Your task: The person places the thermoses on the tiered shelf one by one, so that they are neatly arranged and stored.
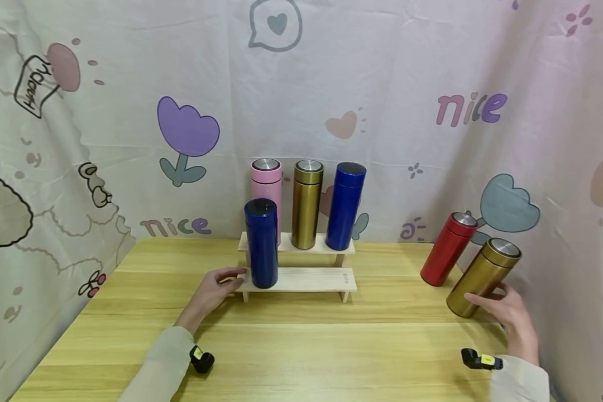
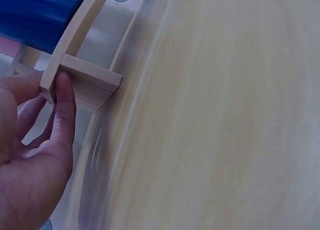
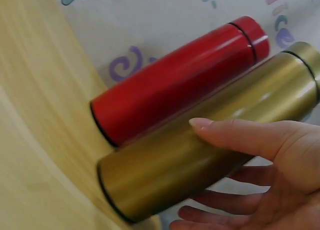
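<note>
Stand [image 1: 301,280]: pale wood, two steps, set mid-bench toward the far wall; already bearing four flasks.
Far step [image 1: 320,244]: holding, left to right, pink flask [image 1: 267,191], far gold flask [image 1: 306,209] and far blue flask [image 1: 347,206], apart from one another.
Near step [image 1: 326,279]: holding only near blue flask [image 1: 262,248], at its left end, with room to the right.
Left hand [image 1: 216,290]: pinching the left end of the near step between the fingers, just beside near blue flask.
Right hand [image 1: 512,315]: grasping right gold flask [image 1: 484,272], thumb in front, other fingers behind.
Right gold flask: at the far right of the bench [image 1: 331,357], off the stand; raised or resting, impossible to tell.
Red flask [image 1: 447,251]: on the bench, just beyond right gold flask, untouched by either hand.
Progress: by judgement, well past halfway, with four flasks up and two off the stand.
</note>
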### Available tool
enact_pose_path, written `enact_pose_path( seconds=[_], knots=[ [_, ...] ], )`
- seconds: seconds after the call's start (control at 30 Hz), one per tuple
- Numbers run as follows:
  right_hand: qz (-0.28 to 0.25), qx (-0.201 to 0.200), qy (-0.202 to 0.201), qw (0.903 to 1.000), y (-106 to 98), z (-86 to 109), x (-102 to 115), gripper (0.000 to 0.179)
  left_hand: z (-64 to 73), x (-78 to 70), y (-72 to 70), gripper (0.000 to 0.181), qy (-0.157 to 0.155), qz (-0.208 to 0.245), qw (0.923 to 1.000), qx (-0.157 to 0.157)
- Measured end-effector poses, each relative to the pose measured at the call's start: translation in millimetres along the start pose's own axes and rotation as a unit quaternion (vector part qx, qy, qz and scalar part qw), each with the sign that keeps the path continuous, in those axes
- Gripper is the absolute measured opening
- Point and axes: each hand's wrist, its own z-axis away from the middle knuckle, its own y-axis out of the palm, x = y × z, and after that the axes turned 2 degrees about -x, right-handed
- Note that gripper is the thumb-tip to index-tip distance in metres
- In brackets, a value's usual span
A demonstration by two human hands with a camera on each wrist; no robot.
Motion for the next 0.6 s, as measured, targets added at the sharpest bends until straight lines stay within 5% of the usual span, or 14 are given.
enact_pose_path(
  seconds=[0.6],
  knots=[
    [-0.053,-0.059,-0.004,0.9968,14.8,-0.1,8.1,0.107,1.9,-3.1,-1.0,0.043,-0.008,-0.003,1.0,0.003]
  ],
)
